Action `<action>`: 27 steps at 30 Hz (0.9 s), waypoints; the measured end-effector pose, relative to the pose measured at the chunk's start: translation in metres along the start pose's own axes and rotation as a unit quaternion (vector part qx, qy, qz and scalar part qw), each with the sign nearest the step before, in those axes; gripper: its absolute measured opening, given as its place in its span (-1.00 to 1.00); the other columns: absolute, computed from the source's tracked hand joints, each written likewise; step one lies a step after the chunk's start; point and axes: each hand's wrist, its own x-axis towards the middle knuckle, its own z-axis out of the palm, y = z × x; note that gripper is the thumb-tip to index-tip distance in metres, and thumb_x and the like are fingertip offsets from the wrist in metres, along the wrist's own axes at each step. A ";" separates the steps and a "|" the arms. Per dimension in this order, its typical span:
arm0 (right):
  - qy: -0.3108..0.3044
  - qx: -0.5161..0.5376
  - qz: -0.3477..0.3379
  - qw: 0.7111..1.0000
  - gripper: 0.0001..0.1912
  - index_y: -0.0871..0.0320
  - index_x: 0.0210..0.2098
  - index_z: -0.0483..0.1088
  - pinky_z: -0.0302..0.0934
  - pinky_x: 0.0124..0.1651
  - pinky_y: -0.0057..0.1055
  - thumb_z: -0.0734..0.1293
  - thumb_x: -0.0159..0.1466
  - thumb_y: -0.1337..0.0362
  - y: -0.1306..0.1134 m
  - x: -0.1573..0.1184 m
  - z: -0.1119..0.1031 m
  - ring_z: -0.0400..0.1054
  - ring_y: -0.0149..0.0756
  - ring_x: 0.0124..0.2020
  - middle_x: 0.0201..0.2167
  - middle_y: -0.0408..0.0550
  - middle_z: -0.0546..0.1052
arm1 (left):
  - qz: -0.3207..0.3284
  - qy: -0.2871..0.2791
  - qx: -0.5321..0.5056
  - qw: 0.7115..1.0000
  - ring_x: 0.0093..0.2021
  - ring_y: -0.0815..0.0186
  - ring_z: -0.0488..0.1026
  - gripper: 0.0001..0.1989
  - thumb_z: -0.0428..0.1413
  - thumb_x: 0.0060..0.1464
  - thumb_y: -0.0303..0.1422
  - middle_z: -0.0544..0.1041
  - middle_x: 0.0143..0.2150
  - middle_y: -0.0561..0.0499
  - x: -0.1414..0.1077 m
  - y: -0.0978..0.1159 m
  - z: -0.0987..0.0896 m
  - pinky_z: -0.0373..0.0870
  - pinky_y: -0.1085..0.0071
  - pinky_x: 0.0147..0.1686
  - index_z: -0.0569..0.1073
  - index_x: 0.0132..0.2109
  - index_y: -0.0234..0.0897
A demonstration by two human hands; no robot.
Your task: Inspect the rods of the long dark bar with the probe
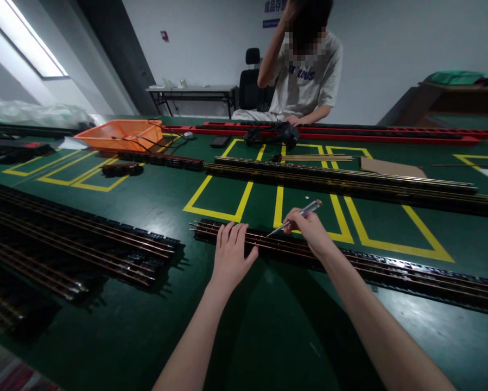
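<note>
A long black rail strip with copper-coloured rods [394, 271] lies across the green table in front of me. My left hand [232, 252] rests on it near its left end, fingers spread and lying over the rods. In my right hand [306, 225] is a screwdriver with a clear handle [311, 207], pinched between the fingers. Its thin shaft points down to the left, and the tip is at the strip, just right of my left hand. Whether the tip touches a rod is too small to tell.
Several similar strips [117, 250] lie at the left. Beyond the yellow tape are another long strip [329, 176], an orange basket [121, 142], a black device [286, 134], cardboard [392, 167] and a red rail [431, 138]. A person [304, 81] sits across the table.
</note>
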 end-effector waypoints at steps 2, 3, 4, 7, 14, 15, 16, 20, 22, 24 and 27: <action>0.008 -0.001 0.004 1.000 -0.84 0.17 -0.66 0.33 0.26 -0.44 -0.42 0.27 0.02 0.30 0.000 0.000 -0.001 0.29 -0.41 -0.61 -0.68 -0.14 0.39 | -0.001 0.003 -0.003 1.000 0.18 0.09 0.21 -0.57 0.00 0.13 -0.26 0.40 0.08 -0.14 0.000 0.000 0.000 0.02 0.03 0.24 0.28 0.11 -0.36; 0.013 -0.001 0.006 1.000 -0.84 0.17 -0.66 0.33 0.26 -0.44 -0.42 0.27 0.02 0.30 0.000 0.000 0.000 0.29 -0.42 -0.61 -0.68 -0.14 0.38 | -0.001 0.004 -0.004 1.000 0.18 0.09 0.21 -0.57 0.00 0.13 -0.26 0.40 0.08 -0.13 0.000 0.000 0.000 0.02 0.03 0.24 0.28 0.11 -0.36; 0.017 0.000 0.008 1.000 -0.84 0.17 -0.67 0.33 0.26 -0.43 -0.43 0.27 0.02 0.30 -0.001 -0.001 0.000 0.28 -0.42 -0.61 -0.68 -0.14 0.37 | -0.002 0.004 -0.006 1.000 0.18 0.10 0.21 -0.58 0.00 0.13 -0.26 0.40 0.07 -0.13 0.000 0.001 0.000 0.02 0.03 0.24 0.28 0.10 -0.35; 0.040 0.004 0.019 0.999 -0.83 0.18 -0.67 0.31 0.25 -0.42 -0.43 0.27 0.03 0.32 -0.004 -0.004 0.001 0.26 -0.44 -0.61 -0.68 -0.14 0.36 | -0.004 -0.002 -0.011 1.000 0.18 0.10 0.21 -0.59 0.00 0.13 -0.26 0.40 0.07 -0.13 0.001 0.001 -0.001 0.01 0.03 0.24 0.29 0.09 -0.35; 0.075 0.022 0.053 0.996 -0.80 0.18 -0.69 0.29 0.22 -0.41 -0.43 0.25 0.04 0.38 -0.015 -0.010 0.005 0.23 -0.46 -0.61 -0.68 -0.15 0.33 | 0.001 0.005 -0.021 1.000 0.16 0.10 0.22 -0.62 0.02 0.12 -0.27 0.41 0.04 -0.13 0.001 0.000 0.000 0.01 0.01 0.24 0.31 0.06 -0.34; 0.074 0.024 0.056 0.995 -0.80 0.18 -0.69 0.30 0.22 -0.41 -0.43 0.26 0.05 0.38 -0.017 -0.011 0.006 0.23 -0.46 -0.61 -0.68 -0.15 0.33 | 0.000 0.008 -0.024 1.000 0.16 0.10 0.22 -0.62 0.02 0.12 -0.27 0.41 0.05 -0.12 0.001 0.000 0.000 0.02 0.01 0.23 0.31 0.06 -0.33; 0.073 0.026 0.057 0.995 -0.79 0.18 -0.70 0.30 0.21 -0.41 -0.43 0.26 0.05 0.39 -0.017 -0.011 0.006 0.23 -0.46 -0.61 -0.68 -0.15 0.33 | 0.000 0.009 -0.026 1.000 0.16 0.10 0.22 -0.62 0.02 0.11 -0.28 0.41 0.04 -0.12 0.001 0.000 -0.001 0.01 0.02 0.23 0.31 0.05 -0.33; 0.071 0.030 0.056 0.995 -0.77 0.18 -0.71 0.29 0.18 -0.44 -0.44 0.24 0.06 0.40 -0.017 -0.011 0.007 0.23 -0.47 -0.62 -0.70 -0.16 0.33 | 0.003 0.006 -0.031 0.999 0.15 0.11 0.23 -0.63 0.04 0.10 -0.30 0.41 0.04 -0.12 0.001 -0.001 -0.001 0.01 0.03 0.24 0.31 0.05 -0.32; 0.068 0.028 0.054 0.996 -0.76 0.18 -0.71 0.29 0.17 -0.44 -0.44 0.23 0.07 0.41 -0.016 -0.010 0.006 0.22 -0.47 -0.63 -0.70 -0.17 0.33 | 0.009 0.002 -0.035 0.999 0.15 0.12 0.21 -0.63 0.04 0.09 -0.31 0.40 0.05 -0.10 0.001 -0.002 0.000 -0.01 0.04 0.24 0.31 0.05 -0.30; 0.053 0.024 0.055 0.997 -0.76 0.17 -0.70 0.29 0.18 -0.41 -0.42 0.23 0.08 0.40 -0.016 -0.010 0.003 0.24 -0.46 -0.62 -0.69 -0.18 0.34 | 0.014 -0.002 -0.042 0.999 0.16 0.12 0.20 -0.63 0.04 0.09 -0.31 0.39 0.06 -0.09 0.001 -0.004 0.001 -0.03 0.04 0.25 0.31 0.05 -0.28; -0.005 0.016 0.064 0.998 -0.81 0.16 -0.63 0.33 0.22 -0.29 -0.37 0.29 0.10 0.33 -0.017 -0.011 -0.004 0.30 -0.43 -0.54 -0.63 -0.17 0.39 | 0.007 -0.007 -0.052 0.999 0.18 0.11 0.17 -0.67 0.04 0.08 -0.33 0.38 0.07 -0.09 0.002 -0.007 0.001 -0.08 0.01 0.26 0.32 0.01 -0.26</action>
